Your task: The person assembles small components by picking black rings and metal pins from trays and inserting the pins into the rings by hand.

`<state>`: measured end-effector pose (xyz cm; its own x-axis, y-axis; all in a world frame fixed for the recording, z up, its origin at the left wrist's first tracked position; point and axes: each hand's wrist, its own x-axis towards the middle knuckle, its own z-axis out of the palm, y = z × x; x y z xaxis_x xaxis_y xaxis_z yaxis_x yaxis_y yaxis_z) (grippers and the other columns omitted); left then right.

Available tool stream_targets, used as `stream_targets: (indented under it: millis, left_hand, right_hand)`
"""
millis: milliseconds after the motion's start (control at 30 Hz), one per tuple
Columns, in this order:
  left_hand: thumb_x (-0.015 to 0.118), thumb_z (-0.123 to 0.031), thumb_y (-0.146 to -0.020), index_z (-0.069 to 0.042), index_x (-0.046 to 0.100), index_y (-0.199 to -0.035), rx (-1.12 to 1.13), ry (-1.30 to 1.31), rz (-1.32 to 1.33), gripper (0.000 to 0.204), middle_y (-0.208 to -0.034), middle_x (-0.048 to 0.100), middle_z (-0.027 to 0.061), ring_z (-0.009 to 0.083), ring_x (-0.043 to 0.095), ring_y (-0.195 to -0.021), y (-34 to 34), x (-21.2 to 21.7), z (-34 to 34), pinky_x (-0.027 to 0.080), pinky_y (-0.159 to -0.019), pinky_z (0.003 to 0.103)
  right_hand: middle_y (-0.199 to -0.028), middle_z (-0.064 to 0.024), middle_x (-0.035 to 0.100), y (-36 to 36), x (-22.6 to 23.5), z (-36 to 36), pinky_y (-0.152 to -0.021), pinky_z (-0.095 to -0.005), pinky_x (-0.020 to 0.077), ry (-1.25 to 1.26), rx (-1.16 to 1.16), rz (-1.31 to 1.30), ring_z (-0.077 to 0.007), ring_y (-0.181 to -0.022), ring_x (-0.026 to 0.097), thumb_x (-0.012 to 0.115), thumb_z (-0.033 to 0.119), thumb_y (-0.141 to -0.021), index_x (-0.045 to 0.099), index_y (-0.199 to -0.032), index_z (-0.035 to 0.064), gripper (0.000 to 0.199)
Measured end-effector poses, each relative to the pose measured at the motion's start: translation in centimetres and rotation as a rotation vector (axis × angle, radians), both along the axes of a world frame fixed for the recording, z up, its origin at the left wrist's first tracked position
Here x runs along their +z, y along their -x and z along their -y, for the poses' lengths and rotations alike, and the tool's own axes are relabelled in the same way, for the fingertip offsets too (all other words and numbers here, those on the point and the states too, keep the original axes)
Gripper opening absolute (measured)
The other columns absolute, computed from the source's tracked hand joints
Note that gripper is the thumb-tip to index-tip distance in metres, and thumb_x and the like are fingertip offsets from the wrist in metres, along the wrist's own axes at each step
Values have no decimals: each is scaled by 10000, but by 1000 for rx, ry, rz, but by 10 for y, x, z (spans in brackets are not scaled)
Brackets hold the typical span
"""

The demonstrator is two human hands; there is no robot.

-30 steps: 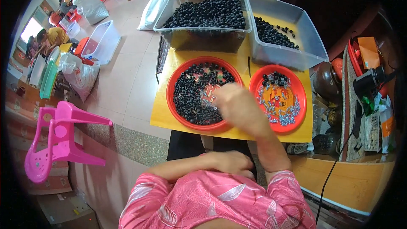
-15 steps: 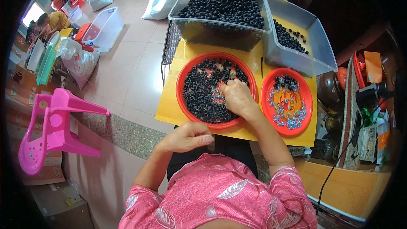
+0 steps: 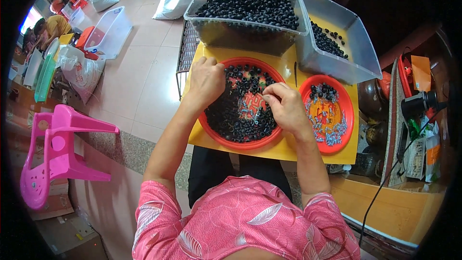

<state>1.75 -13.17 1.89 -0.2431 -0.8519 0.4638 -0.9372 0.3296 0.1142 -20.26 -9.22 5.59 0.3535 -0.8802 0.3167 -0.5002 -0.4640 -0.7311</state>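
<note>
A red round tray holds many small black hollow pieces, with its patterned bottom showing in the middle. My left hand is closed above the tray's upper left rim, fingers curled away from view; whatever it may hold is hidden. Over the right side of the same tray, my right hand has thumb and forefinger pinched together; anything between them is too small to name. Just right of that hand lies a smaller red plate with small shiny silvery pieces and a cluster of black ones.
Behind the trays stand a clear bin heaped with black pieces and another clear bin holding fewer. Everything rests on a yellow tabletop. A pink stool lies tipped at left. Other people sit farther off; a cable runs at right.
My left hand has moved from in front of my body up to the tray's left rim. My right hand has lifted from among the black pieces and shifted slightly right.
</note>
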Motion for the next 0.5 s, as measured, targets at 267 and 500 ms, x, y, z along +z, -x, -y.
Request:
stream_targets:
  millis: [267, 500]
  left_hand:
    - [566, -45, -618, -36, 615, -724, 27, -118, 14, 116, -775, 555, 139, 308, 529, -785, 15, -5, 7, 425, -706, 399]
    - [583, -69, -654, -34, 623, -743, -36, -165, -37, 104, -752, 569, 149, 307, 546, -776, 14, -6, 0, 439, -706, 391]
  right_hand:
    - [-758, -69, 607, 9, -17, -25, -664, -238, 447, -417, -38, 355, -109, -727, 563, 597, 40, -782, 604, -847, -33, 97]
    - [-781, -84, 602, 7, -31, -35, -648, -258, 446, -375, 26, 327, -146, -728, 567, 610, 53, -772, 613, -843, -20, 102]
